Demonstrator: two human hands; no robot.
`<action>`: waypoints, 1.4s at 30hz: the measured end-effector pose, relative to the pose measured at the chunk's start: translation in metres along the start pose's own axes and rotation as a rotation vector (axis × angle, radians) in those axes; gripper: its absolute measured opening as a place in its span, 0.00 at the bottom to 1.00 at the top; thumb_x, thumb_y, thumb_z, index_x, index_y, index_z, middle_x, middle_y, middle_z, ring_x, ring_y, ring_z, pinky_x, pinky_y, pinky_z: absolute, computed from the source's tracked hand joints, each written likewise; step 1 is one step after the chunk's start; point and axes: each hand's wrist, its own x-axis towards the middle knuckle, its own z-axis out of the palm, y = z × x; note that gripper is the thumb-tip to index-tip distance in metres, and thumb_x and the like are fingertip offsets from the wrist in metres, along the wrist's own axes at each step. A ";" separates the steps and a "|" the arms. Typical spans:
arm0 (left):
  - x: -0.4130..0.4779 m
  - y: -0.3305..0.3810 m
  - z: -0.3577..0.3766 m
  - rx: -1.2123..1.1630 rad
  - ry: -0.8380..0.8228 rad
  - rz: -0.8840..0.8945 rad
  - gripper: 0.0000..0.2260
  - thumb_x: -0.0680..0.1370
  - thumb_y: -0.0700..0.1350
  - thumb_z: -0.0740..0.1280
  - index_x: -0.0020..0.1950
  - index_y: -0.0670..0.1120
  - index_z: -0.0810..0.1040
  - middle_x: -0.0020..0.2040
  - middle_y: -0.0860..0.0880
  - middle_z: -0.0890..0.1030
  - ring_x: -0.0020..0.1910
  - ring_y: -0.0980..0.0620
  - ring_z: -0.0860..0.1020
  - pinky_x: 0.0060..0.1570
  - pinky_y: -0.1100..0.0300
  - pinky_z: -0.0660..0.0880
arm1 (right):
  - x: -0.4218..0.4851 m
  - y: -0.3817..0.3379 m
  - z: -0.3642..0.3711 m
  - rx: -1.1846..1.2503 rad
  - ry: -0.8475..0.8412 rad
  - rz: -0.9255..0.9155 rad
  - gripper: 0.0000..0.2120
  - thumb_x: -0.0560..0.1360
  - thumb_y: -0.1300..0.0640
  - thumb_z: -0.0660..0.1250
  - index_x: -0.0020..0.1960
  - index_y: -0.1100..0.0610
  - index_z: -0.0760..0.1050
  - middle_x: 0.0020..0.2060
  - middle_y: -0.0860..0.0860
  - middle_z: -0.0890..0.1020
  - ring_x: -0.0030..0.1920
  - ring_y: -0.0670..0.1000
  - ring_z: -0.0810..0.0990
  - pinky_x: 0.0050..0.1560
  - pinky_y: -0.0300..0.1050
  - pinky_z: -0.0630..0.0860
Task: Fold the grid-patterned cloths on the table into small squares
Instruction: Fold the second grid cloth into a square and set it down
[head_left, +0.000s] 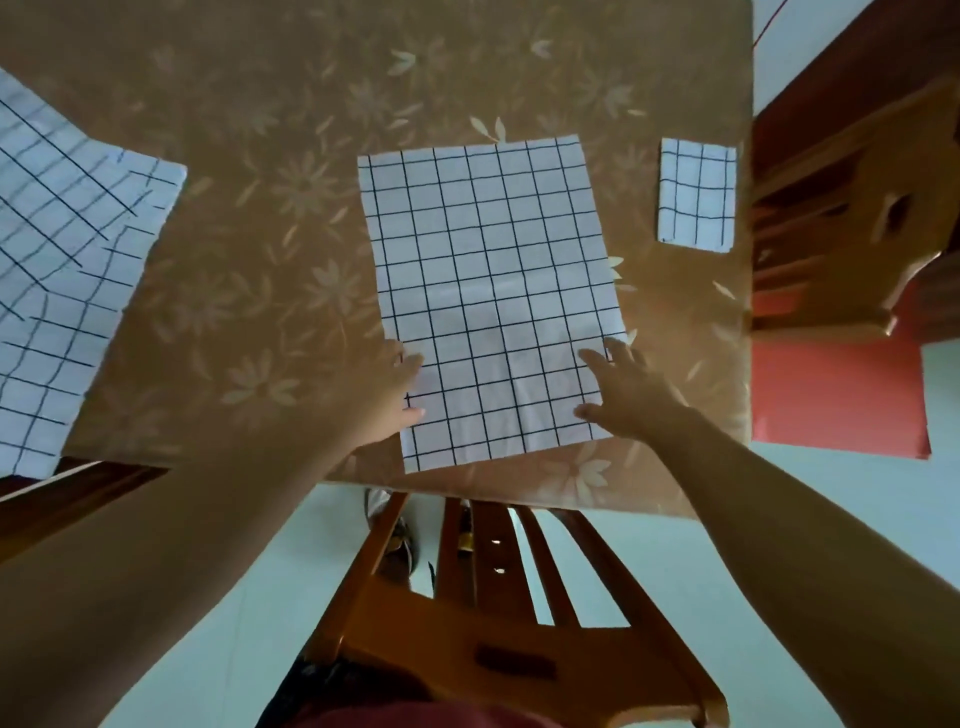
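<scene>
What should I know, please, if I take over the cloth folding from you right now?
Left hand: open, resting on the left edge of the middle cloth.
Right hand: open, fingers spread on its right edge.
That cloth lies flat and unfolded on the table.
Done: one folded cloth at the far right.
Left to do: fold the middle cloth, then the loose cloth at the table's left side.

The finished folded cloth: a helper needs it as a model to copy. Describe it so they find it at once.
Start at the brown flowered table and go to its right edge, beside the wooden chair. There lies the folded cloth, right of the big spread cloth. It is the smallest grid piece, a compact rectangle only a few checks wide.
</scene>
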 end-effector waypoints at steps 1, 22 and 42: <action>0.000 0.004 0.005 0.012 -0.001 0.044 0.30 0.75 0.61 0.70 0.72 0.48 0.70 0.68 0.44 0.72 0.65 0.43 0.74 0.59 0.47 0.76 | 0.004 0.000 0.006 -0.032 -0.004 -0.009 0.42 0.75 0.39 0.71 0.81 0.47 0.52 0.82 0.57 0.48 0.81 0.63 0.51 0.72 0.65 0.67; -0.007 0.042 0.010 -0.274 0.173 -0.145 0.05 0.82 0.48 0.64 0.49 0.49 0.78 0.44 0.53 0.80 0.43 0.51 0.80 0.45 0.54 0.77 | 0.007 -0.015 0.024 0.104 0.169 -0.118 0.21 0.81 0.40 0.61 0.68 0.51 0.73 0.67 0.53 0.75 0.67 0.56 0.73 0.66 0.58 0.71; -0.093 0.017 -0.147 -0.679 0.466 -0.120 0.08 0.79 0.52 0.70 0.57 0.53 0.78 0.46 0.55 0.81 0.43 0.55 0.79 0.44 0.57 0.75 | -0.092 -0.127 -0.129 0.012 0.696 -0.468 0.08 0.79 0.60 0.63 0.56 0.59 0.78 0.47 0.56 0.80 0.48 0.63 0.79 0.38 0.50 0.70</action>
